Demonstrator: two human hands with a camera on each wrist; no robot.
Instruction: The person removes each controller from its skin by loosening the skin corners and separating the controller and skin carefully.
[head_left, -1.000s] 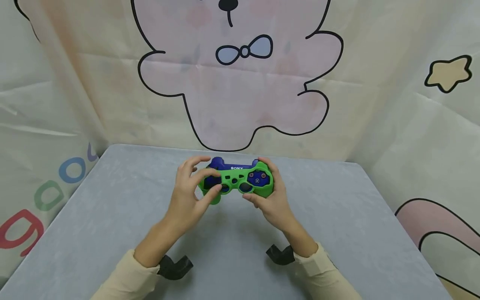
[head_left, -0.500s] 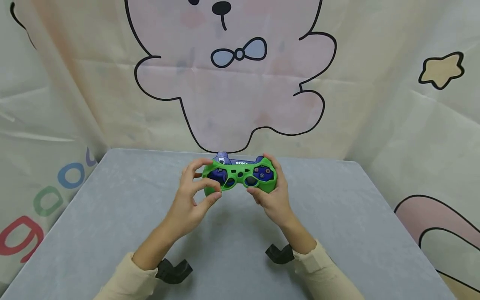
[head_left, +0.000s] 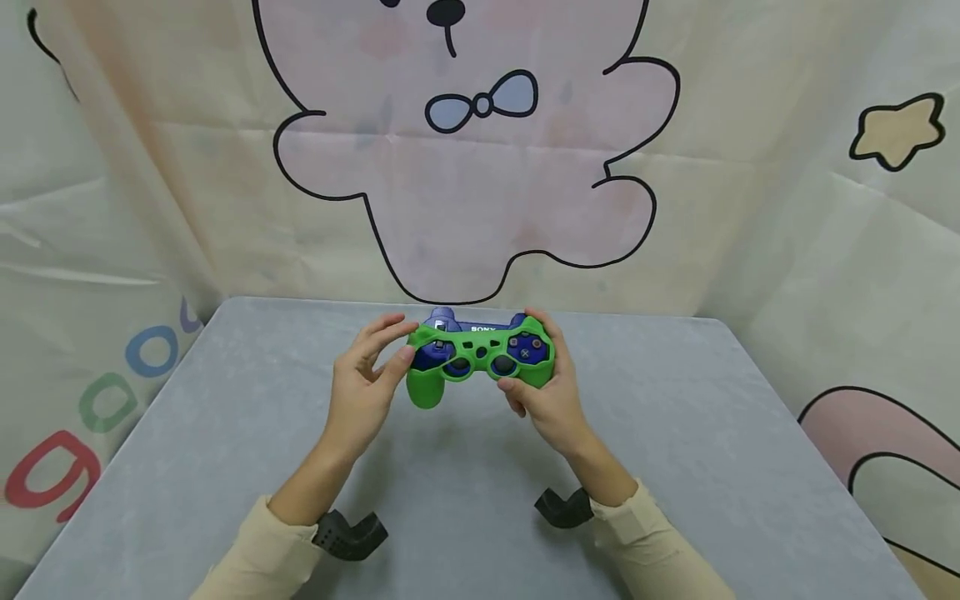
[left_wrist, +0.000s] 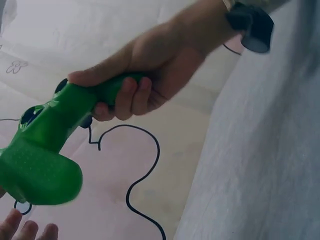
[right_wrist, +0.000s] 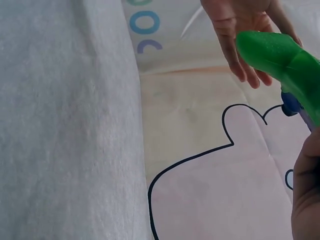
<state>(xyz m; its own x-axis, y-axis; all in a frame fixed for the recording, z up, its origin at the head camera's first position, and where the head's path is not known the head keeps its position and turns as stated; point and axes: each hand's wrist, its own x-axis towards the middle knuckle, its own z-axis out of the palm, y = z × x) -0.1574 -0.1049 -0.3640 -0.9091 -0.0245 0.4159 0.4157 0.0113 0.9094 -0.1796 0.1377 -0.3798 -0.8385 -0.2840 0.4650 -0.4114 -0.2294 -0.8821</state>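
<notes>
A blue game controller (head_left: 527, 347) in a green rubbery cover (head_left: 425, 390) is held up above the table. My right hand (head_left: 551, 400) grips its right end, with the thumb below the right stick. In the left wrist view, that hand's fingers curl round the green handle. My left hand (head_left: 360, 387) is at the controller's left end. Its thumb and forefinger tips are at the cover's left edge, and its fingers are fairly straight. The right wrist view shows the left hand's fingers (right_wrist: 242, 67) extended beside the green handle. The controller's back is hidden in the head view.
A grey cloth-covered table (head_left: 465, 517) lies under both arms. Behind it hangs a pale curtain (head_left: 750, 208) printed with a cartoon animal, a star and letters. Black bands with protruding pieces (head_left: 351, 536) sit at both wrists.
The left hand lets go of the cover's lower edge near the left stick and shifts left to the controller's side. The right hand keeps its grip.
</notes>
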